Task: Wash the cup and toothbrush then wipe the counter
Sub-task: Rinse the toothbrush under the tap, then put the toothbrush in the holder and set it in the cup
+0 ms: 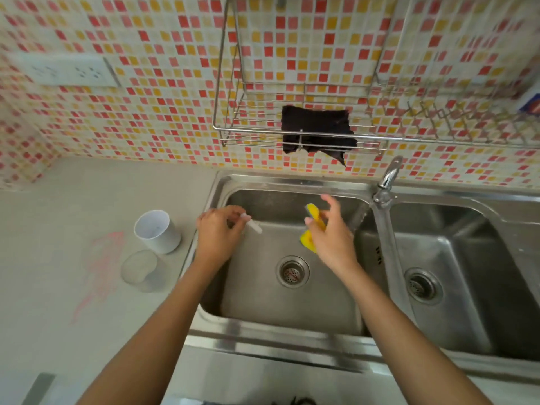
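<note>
Left hand (219,229) pinches toothbrush (253,225) over sink (292,182) | right hand (330,232) grips yellow sponge (314,213) | cup (156,230) waits on desk (73,229) | pink smear (102,264) unwiped; washing seems barely begun

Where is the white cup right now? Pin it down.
In the head view, the white cup stands upright on the counter left of the sink, just behind a clear glass and beside the left hand.

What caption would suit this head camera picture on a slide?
Over the left sink basin, the left hand holds a toothbrush, the right hand a yellow sponge.
</note>
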{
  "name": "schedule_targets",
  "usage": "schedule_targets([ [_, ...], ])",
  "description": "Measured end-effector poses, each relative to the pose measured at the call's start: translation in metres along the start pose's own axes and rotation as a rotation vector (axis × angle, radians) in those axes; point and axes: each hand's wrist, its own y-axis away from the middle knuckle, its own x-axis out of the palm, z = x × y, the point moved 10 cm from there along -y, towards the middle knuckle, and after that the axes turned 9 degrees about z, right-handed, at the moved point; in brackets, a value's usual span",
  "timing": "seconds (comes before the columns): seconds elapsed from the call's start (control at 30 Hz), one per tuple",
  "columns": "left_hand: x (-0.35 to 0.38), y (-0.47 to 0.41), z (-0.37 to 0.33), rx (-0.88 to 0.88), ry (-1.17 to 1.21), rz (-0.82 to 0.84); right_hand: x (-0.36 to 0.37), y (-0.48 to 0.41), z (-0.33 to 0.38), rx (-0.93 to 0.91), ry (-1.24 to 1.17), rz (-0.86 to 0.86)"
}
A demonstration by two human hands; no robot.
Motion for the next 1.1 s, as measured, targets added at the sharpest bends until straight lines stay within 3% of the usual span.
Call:
schedule_targets([
  [0.2,-0.07,-0.016,0.017,-0.033,0.062,-0.09,-0.021,-0.019,0.173,-0.414,0.035,-0.239],
  [0.33,-0.111,-0.026,0.036,-0.034,0.075,-0.127,-0.008,-0.074,0.23,-0.425,0.165,-0.248],
  [0.53,-0.148,-0.03,0.088,-0.081,0.059,-0.106,0.035,-0.165,0.22,-0.144,0.494,-0.083],
  [0.7,-0.158,-0.027,0.135,-0.122,0.03,-0.067,0.046,-0.171,0.212,-0.026,0.639,-0.024],
  [0.8,-0.154,-0.025,0.16,-0.147,-0.012,-0.016,0.039,-0.146,0.231,-0.162,0.57,-0.215],
  [0.87,-0.147,-0.025,0.176,-0.168,-0.047,0.041,0.041,-0.109,0.247,-0.333,0.508,-0.389],
  [0.93,-0.137,-0.025,0.189,-0.171,-0.067,0.103,0.062,-0.068,0.256,-0.529,0.413,-0.448],
  [1.03,-0.126,-0.024,0.199,-0.145,-0.096,0.158,0.127,-0.03,0.232,-0.709,0.337,-0.322],
  [1.1,-0.123,-0.026,0.203,-0.124,-0.091,0.157,0.182,-0.026,0.202,-0.659,0.354,-0.128],
])
